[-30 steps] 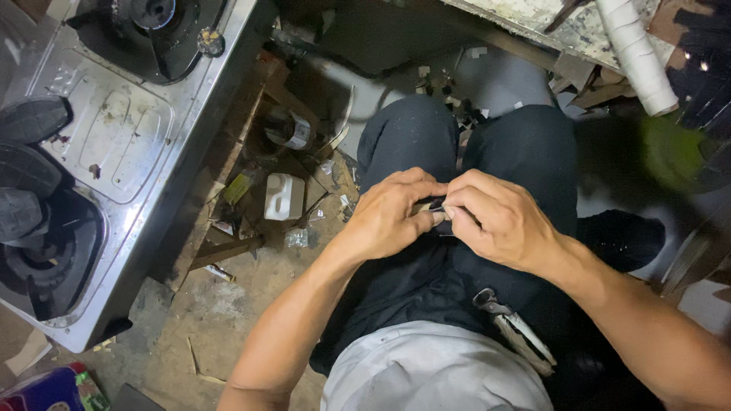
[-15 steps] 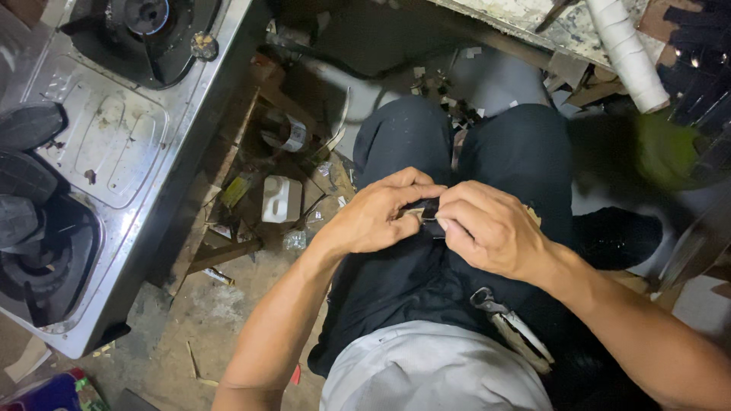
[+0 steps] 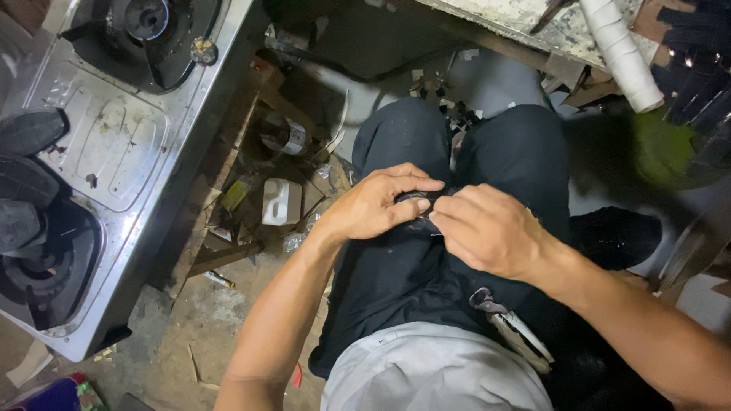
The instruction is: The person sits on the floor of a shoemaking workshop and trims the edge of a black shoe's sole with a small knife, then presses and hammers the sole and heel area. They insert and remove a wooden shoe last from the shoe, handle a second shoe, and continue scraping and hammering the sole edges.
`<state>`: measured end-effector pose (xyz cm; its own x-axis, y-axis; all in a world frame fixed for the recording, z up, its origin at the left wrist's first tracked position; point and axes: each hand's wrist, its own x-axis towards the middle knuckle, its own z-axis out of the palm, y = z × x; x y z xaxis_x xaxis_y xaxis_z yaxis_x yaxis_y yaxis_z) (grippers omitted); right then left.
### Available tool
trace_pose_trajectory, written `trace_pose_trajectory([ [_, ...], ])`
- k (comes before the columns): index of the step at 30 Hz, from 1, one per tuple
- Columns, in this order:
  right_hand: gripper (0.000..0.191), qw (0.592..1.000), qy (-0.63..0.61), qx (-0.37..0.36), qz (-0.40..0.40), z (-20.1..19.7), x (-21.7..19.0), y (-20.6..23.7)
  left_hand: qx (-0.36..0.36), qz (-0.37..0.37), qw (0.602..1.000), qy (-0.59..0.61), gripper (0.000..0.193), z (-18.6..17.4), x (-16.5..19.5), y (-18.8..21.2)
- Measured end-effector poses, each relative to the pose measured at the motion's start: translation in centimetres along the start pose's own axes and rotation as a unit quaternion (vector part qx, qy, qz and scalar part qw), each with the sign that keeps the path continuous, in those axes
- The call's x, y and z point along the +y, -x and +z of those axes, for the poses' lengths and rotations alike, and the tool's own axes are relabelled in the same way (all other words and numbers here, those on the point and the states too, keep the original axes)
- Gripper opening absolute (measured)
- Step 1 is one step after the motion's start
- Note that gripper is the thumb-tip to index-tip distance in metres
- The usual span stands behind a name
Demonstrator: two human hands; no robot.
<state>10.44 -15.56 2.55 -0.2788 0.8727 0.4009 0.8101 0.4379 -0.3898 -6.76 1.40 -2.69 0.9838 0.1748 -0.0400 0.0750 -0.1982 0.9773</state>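
A steel gas stove (image 3: 114, 152) fills the left side of the view, with one burner at its top and a second at its lower end where dark pan supports lie. Beside it, a person sits with knees apart in dark trousers (image 3: 411, 266) and a grey shirt (image 3: 434, 373), above a dirt floor (image 3: 205, 320) littered with scraps of wood, a small white box (image 3: 281, 202) and a bottle (image 3: 283, 135) lying on its side. A white roll (image 3: 620, 49) leans at the upper right, near a blurred green shape. A metal clip (image 3: 506, 323) hangs at the person's hip. Both hands meet over the lap between the thighs. The left hand (image 3: 377, 205) curls its fingers (image 3: 415, 185) over the top of a small dark part (image 3: 420, 204), and the right hand (image 3: 487, 228) pinches the same part from the other side with fingertips drawn together, so both are closed on it. Most of the part is hidden by the fingers; what shows is black and slightly shiny. It looks light and probably stiff, small enough to slip out, so a fingertip pinch on opposite edges seems the surest hold, with the lap beneath it.
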Motion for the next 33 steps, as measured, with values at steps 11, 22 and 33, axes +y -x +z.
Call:
trace_pose_trajectory([
  [11,0.036,0.880,0.422,0.076,0.204,-6.1,10.8,3.4,0.092,-0.013,0.995,-0.033,0.035,1.3,0.8,0.8],
  [22,0.037,0.894,0.283,0.072,0.339,-7.5,14.0,3.6,0.105,-0.021,0.993,-0.051,0.034,2.0,1.3,1.2],
  [33,0.030,0.821,-0.388,0.348,0.234,2.9,-6.8,9.9,0.099,-0.005,0.993,-0.063,0.034,1.6,1.4,1.2],
])
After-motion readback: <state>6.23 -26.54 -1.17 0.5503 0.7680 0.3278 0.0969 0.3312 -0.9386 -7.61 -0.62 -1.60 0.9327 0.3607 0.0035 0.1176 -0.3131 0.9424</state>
